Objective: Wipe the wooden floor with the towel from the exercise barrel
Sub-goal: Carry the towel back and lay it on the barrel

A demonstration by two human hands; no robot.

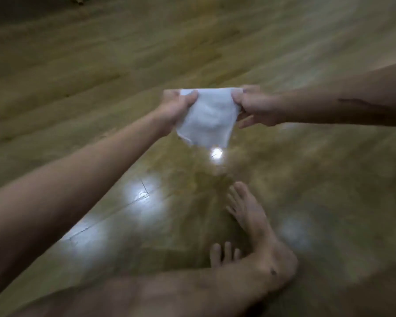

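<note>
White towel stretched sideways, left hand and right hand pinching (corners).

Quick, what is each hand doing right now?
Left hand: closed, pinching the left top corner of the towel.
Right hand: closed, pinching the right top corner of the towel, which hangs above the floor.

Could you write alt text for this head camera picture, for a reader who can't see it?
Two bare hands, left hand and right hand, each pinch a top corner of a small white towel, holding it spread above a glossy wooden floor. Bare feet rest on the floor below; the picture is blurred.
</note>
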